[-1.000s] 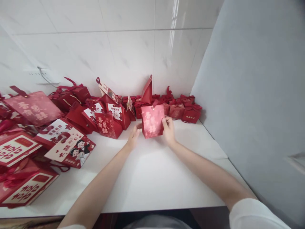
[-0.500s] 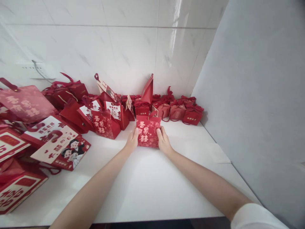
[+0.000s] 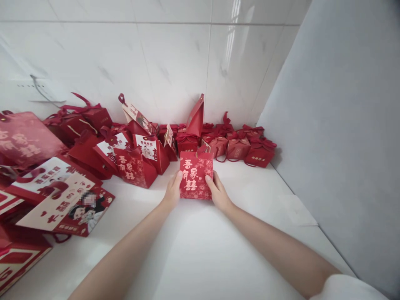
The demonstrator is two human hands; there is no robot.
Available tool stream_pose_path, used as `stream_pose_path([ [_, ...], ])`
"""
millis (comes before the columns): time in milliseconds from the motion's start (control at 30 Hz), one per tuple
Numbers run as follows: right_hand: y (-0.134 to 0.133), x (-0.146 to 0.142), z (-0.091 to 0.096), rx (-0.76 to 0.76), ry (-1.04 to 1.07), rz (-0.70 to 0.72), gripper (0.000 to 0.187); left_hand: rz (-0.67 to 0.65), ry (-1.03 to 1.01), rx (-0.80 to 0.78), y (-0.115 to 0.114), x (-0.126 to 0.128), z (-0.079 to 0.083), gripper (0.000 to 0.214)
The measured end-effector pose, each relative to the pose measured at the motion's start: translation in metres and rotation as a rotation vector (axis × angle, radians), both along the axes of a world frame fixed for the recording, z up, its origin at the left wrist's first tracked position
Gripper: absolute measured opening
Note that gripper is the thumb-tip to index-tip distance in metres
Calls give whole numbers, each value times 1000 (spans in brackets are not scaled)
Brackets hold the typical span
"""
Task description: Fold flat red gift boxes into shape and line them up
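Observation:
Between my two hands is a red gift box (image 3: pixel 196 175) with pale Chinese characters and a floral pattern on its front, held upright. My left hand (image 3: pixel 173 189) grips its left edge, thumb in front and fingers hidden behind. On the right edge, my right hand (image 3: pixel 218 191) has the same grip, thumb on the front. A similar red patterned gift box (image 3: pixel 133 168) stands to the left, apart from my left hand. Just behind the held box are a dark red box (image 3: pixel 187 143) and a tall pointed red box (image 3: pixel 196 118).
Small ribbon-tied red boxes (image 3: pixel 258 153) line the back right by the grey side wall (image 3: pixel 337 137). Many gift boxes crowd the left, including a card-fronted one with a cartoon couple (image 3: pixel 65 204). All stand on a white table (image 3: pixel 187 250) against a tiled wall (image 3: pixel 175 62).
The view has shifted slightly, so the boxes on the left sit further left and lower. Both hands keep hold of the gift box, which appears slightly lower and closer.

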State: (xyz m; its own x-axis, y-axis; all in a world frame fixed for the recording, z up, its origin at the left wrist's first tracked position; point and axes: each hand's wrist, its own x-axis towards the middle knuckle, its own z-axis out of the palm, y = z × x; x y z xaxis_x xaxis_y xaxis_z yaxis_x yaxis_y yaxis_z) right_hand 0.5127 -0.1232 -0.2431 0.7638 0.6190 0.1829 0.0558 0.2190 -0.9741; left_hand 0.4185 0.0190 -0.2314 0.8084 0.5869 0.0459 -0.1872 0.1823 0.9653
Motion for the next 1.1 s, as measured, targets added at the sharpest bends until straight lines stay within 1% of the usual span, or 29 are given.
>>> stream_pose_path([
  [100,1,2,-5,-18,38,44,44,2,-13,-63,0,2,-1,51],
  [267,1,5,-6,-25,36,45,44,3,8,-102,2,3,-3,52],
  [333,0,5,-5,-28,27,38,43,-21,19,-108,4,1,-3,52],
  [433,-2,5,-2,-45,3,20,42,-56,36,-82,4,-2,0,54],
  [533,-4,4,-2,-40,-2,17,44,-47,39,-23,2,-4,2,48],
  [633,-4,4,-2,-34,15,20,45,-46,40,-9,1,-3,2,45],
  [767,-5,4,-1,-60,31,12,46,-40,46,-4,2,-3,1,48],
  [867,-7,1,2,-63,-29,-11,47,-14,47,16,1,-2,1,48],
  [933,-8,0,4,-31,-106,-35,52,20,42,45,0,-1,1,49],
  [1000,-8,0,4,-5,-148,-43,66,79,40,74,-1,-1,1,50],
  [1067,-7,2,2,-25,-109,-2,77,145,38,88,1,1,1,50],
  [1100,-7,4,0,-49,-81,30,77,165,35,82,2,1,0,51],
])
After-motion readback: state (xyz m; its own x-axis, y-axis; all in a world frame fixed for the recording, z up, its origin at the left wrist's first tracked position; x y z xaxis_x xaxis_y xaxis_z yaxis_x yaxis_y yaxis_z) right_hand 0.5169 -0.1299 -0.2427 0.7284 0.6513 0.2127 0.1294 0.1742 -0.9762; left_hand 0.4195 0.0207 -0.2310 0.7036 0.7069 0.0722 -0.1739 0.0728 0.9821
